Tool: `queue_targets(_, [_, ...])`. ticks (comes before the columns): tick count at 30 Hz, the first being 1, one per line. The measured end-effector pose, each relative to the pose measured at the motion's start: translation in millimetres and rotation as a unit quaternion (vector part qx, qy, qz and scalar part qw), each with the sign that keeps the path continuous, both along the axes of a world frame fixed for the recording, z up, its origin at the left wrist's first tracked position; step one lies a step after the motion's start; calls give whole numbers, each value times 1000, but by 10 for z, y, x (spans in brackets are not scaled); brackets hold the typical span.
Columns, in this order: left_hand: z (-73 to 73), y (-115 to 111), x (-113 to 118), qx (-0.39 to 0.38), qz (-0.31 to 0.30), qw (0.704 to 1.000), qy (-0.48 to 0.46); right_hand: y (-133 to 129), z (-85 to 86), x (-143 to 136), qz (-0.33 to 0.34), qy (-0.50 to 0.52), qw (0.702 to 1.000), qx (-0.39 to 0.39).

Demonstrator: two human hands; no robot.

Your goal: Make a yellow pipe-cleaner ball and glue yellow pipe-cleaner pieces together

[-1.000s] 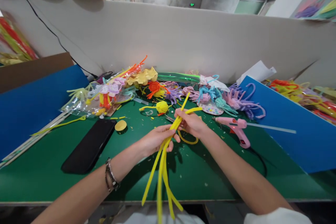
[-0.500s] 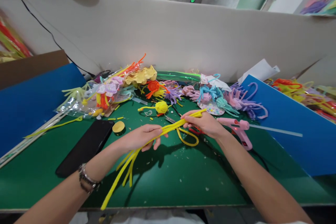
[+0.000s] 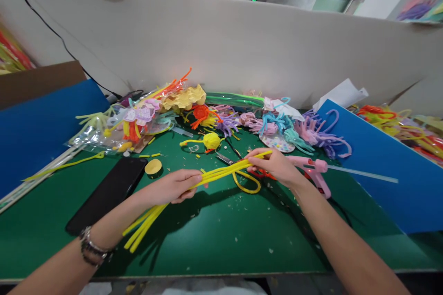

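A bundle of yellow pipe cleaners point(image 3: 223, 172) stretches between my two hands above the green table. My left hand point(image 3: 178, 185) is closed around it toward the lower end, where loose ends fan out toward the table's front edge. Near the upper end my right hand point(image 3: 268, 162) pinches the strands, with short tips poking out past the fingers. Beneath the bundle lie a bent yellow pipe cleaner loop point(image 3: 254, 191) and scissors point(image 3: 224, 159) with red handles, partly hidden by my right hand. Just beyond sits a yellow pipe cleaner ball point(image 3: 212, 141) with a stem.
A pink glue gun point(image 3: 313, 170) with a clear stick lies right of my right hand. On the left are a black phone point(image 3: 107, 196) and a small round yellow-topped tin point(image 3: 153, 167). Colourful pipe cleaner pieces point(image 3: 270, 124) line the back. Blue boxes point(image 3: 384, 170) flank both sides.
My left hand has slid left and down along the bundle, away from my right hand. The loose ends are gathered closer together. My right hand has barely moved.
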State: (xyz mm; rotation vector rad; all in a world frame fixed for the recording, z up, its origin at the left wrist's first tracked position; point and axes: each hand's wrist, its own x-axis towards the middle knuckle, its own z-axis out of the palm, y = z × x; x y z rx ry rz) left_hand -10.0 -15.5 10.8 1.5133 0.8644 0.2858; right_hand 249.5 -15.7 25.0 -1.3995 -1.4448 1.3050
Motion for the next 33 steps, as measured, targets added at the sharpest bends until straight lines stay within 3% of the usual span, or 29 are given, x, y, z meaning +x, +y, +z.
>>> queue_targets(5, [-44,5,-23,-18,16,1000,2,-19,-71,0,-21,5,1000,-7])
queue_targets(10, [-111,-3,86,-73,17,997,-34,-76,-117,-181,15,-42,998,35])
queue_targets(18, [-142,-20,208,-116,-42,991,-42,-73,-95,-298,16,-9,1000,16])
queue_targets(28, [-80,-69,169,-135,16,990,-25,-89,-29,-257,-31,-12,999,16])
queue_targets(33, [-89,-86,295,-232,30,965,-116,-113,2,-330,-58,-51,996,51])
